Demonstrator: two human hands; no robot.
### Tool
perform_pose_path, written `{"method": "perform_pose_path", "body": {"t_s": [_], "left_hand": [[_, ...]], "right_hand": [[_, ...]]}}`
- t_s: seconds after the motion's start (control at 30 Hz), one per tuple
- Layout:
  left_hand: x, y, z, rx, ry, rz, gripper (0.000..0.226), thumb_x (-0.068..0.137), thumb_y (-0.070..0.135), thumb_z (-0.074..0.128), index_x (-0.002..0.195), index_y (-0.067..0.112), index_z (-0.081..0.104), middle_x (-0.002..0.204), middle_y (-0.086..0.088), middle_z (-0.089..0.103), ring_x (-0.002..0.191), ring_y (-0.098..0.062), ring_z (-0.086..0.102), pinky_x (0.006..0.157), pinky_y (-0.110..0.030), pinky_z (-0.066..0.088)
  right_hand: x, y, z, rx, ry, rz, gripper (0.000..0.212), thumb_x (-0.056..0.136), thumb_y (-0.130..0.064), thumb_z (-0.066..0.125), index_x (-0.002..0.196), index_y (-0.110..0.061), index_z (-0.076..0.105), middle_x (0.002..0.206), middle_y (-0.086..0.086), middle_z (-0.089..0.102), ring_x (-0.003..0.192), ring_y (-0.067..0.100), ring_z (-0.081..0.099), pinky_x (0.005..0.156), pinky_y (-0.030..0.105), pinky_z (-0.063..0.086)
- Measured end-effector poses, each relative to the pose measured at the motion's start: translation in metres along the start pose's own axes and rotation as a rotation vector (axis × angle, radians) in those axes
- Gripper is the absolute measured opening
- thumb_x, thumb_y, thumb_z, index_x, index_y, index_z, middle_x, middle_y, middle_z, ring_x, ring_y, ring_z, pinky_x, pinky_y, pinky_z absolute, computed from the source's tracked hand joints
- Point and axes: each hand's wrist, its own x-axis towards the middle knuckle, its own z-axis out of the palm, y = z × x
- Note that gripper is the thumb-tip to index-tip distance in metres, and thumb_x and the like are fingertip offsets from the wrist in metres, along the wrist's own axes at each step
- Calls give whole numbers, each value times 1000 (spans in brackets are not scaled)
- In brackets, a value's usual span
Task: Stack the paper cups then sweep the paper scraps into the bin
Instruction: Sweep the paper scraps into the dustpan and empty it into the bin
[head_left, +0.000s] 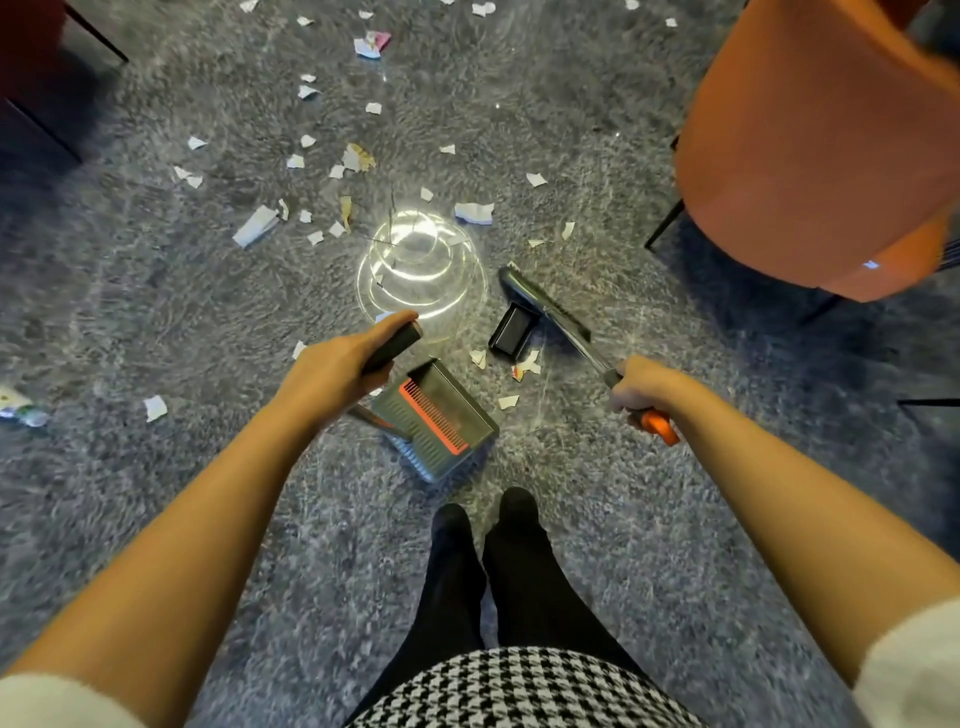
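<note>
My left hand (337, 366) grips the dark handle of a grey dustpan (439, 421) with an orange comb strip, which stands on the floor just ahead of my feet. My right hand (641, 387) grips the orange-ended handle of a broom, whose dark brush head (545, 306) rests on the floor to the right of the pan. Several white paper scraps (472, 212) lie scattered over the glossy grey floor ahead, and a few scraps (524, 364) lie between the pan and the brush head. No paper cups are in view.
An orange chair (810, 145) stands at the right, its dark legs reaching the floor. Dark furniture (36, 78) fills the top left corner. A small black rectangular piece (511, 332) lies beside the brush head. A bright lamp reflection (421, 270) glares on the floor.
</note>
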Motion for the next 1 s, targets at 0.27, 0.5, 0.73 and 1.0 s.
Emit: {"method": "perform_pose_path", "body": {"t_s": [0.27, 0.5, 0.73, 1.0], "left_hand": [[14, 9, 13, 5, 35, 13, 69, 87, 19, 64, 141, 47, 32, 75, 8, 52, 57, -13, 44, 47, -21, 27], [29, 15, 15, -39, 33, -2, 66, 89, 19, 63, 140, 47, 33, 72, 4, 51, 48, -6, 40, 48, -28, 33], [38, 18, 12, -6, 52, 11, 64, 88, 20, 64, 141, 42, 36, 75, -2, 58, 57, -17, 45, 54, -28, 32], [40, 20, 13, 19, 50, 39, 66, 88, 17, 64, 143, 40, 35, 84, -13, 67, 58, -19, 45, 53, -29, 29]], "right_hand": [[3, 41, 19, 334, 70, -8, 51, 83, 5, 60, 130, -10, 52, 87, 17, 57, 52, 23, 49, 44, 28, 44], [2, 61, 40, 538, 92, 33, 72, 81, 9, 62, 143, -17, 38, 91, 16, 57, 42, 21, 46, 30, 18, 38], [-18, 64, 40, 430, -5, 5, 68, 83, 9, 59, 143, -15, 38, 90, 17, 54, 47, 21, 45, 34, 22, 38], [-39, 66, 45, 331, -103, -12, 71, 85, 7, 58, 146, -19, 32, 76, 11, 51, 46, 20, 46, 31, 17, 35]]}}
